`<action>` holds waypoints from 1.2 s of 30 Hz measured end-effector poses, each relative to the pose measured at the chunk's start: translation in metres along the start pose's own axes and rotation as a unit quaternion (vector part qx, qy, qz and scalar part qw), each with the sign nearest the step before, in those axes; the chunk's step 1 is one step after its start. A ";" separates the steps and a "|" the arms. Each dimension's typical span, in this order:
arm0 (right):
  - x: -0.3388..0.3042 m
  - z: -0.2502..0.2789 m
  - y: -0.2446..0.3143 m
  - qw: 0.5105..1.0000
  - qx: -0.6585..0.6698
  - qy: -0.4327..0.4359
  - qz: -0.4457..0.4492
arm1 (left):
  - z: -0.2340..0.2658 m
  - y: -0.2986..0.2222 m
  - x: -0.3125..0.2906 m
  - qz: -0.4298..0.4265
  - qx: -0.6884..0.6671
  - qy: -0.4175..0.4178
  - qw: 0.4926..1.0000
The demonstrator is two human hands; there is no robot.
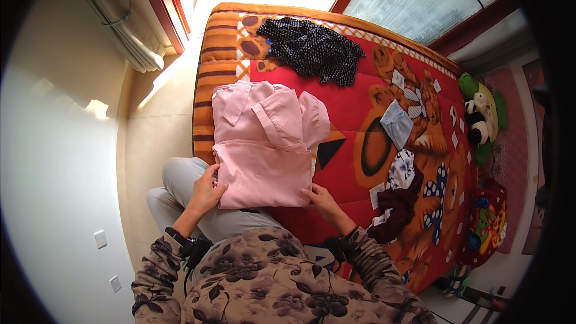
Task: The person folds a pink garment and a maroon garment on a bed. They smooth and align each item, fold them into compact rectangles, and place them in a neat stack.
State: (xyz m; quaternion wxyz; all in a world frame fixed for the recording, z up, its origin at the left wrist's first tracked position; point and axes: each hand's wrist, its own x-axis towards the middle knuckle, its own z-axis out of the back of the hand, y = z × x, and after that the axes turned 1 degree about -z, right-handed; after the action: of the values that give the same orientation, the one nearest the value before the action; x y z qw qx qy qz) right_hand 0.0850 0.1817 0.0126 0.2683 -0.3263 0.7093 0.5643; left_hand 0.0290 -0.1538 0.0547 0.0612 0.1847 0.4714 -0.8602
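Note:
A pink collared shirt [264,171] lies partly folded on the bed in front of me, its lower part turned up over the rest. Its collar and a cuffed sleeve show toward the far end, and another bit of sleeve sticks out at the right. My left hand [207,193] pinches the near left corner of the fold. At the near right corner my right hand [326,205] grips the cloth, thumb on top and the other fingers partly hidden. The near edge of the shirt hangs over my grey-trousered lap.
The bed has a red blanket [288,216] with bear prints. A crumpled black dotted garment [312,48] lies at the far side. To the right are a light blue face mask [396,125], a dark maroon cloth [399,207] and a panda plush [478,121]. A white wall [66,174] stands left.

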 end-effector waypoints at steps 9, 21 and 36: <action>-0.002 -0.027 0.066 0.777 -0.403 -0.229 0.426 | -0.003 -0.023 0.035 -0.241 0.214 -0.085 0.943; 0.066 0.033 0.082 0.874 -0.219 -0.334 0.277 | -0.029 -0.035 0.074 -0.205 0.332 -0.009 0.921; 0.098 0.027 0.062 0.985 0.024 -0.164 0.056 | -0.100 -0.023 0.026 -0.385 0.461 0.099 0.793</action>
State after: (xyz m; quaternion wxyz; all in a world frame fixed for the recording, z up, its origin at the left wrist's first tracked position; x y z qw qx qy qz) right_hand -0.0249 0.2013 -0.0279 0.3568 -0.1828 0.6859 0.6073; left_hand 0.0244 -0.0556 0.0142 -0.4143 0.0788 0.0543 -0.9051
